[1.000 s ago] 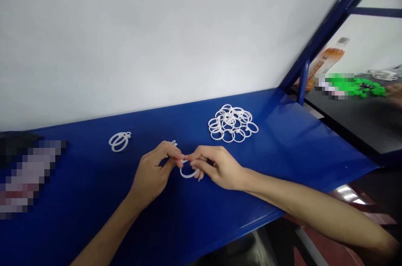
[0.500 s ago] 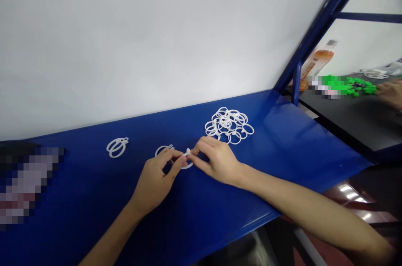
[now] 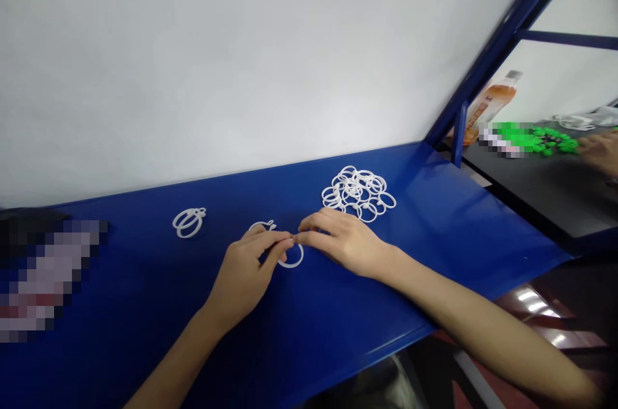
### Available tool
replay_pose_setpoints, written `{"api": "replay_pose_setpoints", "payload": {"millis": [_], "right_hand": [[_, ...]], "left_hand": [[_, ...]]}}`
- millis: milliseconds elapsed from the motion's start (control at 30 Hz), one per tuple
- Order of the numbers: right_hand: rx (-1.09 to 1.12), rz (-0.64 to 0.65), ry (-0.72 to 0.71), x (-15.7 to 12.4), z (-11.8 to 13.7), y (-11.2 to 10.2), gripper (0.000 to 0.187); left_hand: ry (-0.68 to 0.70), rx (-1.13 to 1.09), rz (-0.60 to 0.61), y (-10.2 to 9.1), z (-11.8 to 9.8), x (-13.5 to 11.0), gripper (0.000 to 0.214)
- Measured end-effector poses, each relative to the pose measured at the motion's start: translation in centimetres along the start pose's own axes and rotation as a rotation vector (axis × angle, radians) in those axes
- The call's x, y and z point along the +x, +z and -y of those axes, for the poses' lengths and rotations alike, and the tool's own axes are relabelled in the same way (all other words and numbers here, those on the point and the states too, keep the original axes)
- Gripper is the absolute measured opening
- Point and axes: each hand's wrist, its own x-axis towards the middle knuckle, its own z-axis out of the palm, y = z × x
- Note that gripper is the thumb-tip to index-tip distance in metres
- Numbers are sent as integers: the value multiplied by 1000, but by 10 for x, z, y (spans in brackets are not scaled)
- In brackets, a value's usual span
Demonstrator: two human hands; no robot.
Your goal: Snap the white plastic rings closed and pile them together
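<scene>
My left hand [image 3: 244, 270] and my right hand [image 3: 340, 241] meet fingertip to fingertip over a white plastic ring [image 3: 292, 261] that lies on the blue table [image 3: 434, 216]. Both pinch the ring's top edge. Just behind my left fingers lies another white ring piece [image 3: 262, 226], partly hidden. A pile of several white rings [image 3: 358, 193] sits just beyond my right hand. A joined pair of rings [image 3: 189, 221] lies apart to the left.
A white wall rises behind the table. A blue frame post [image 3: 458, 129] stands at the right. Beyond it, on a dark table, are an orange bottle [image 3: 490, 106], green parts [image 3: 545, 137] and another person's hand [image 3: 601, 151]. A blurred patch covers the left.
Both hands have lowered the ring from a raised pinch onto the table. My right fingers have flattened out over it. The camera view shifted slightly.
</scene>
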Motion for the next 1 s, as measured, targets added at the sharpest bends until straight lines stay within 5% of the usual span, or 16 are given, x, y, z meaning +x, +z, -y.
{"api": "replay_pose_setpoints", "payload": {"millis": [133,267,433,733,1000], "right_hand": [[22,32,46,4,-19,-7,23],[-17,-57,292,0,-78,-24,15],[-68,17,423,-12,-130,-40,13],[-152,50,497,-21,-130,-31,19],[-217,-52,426,-13,-106,-37,19]], "left_hand": [[36,56,-33,0,5,1,31],[36,276,-70,-2,19,4,44],[-21,524,-9,-3,33,5,48],[-12,587,-46,-3,39,6,40],[-58,534,-9,-5,51,11,35]]}}
